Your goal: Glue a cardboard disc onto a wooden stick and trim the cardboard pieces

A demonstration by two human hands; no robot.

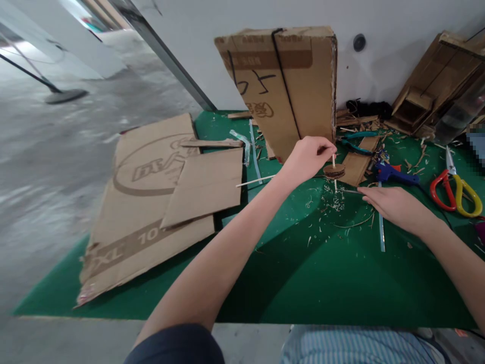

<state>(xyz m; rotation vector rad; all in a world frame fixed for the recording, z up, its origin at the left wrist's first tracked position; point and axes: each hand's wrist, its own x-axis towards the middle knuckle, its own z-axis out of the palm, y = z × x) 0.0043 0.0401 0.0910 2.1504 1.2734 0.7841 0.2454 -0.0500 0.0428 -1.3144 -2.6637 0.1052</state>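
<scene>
My left hand (311, 157) pinches the top of a thin wooden stick (335, 186). The stick stands roughly upright and passes through a small round cardboard disc (334, 172). Low over the table, my right hand (394, 205) is closed on a thin, greyish, blade-like strip (349, 191) that points left toward the stick's lower end. What part of it lies inside the fingers is hidden. Pale curled shavings (336, 201) are scattered below the stick on the green tabletop (303, 283).
Flat cardboard sheets (151, 192) cover the left side. A tall cardboard piece (295, 81) stands against the wall. On the right lie a blue glue gun (397, 174), scissors (456, 192) with red and yellow handles, and teal-handled pliers (358, 144). A cardboard structure (432, 86) stands behind.
</scene>
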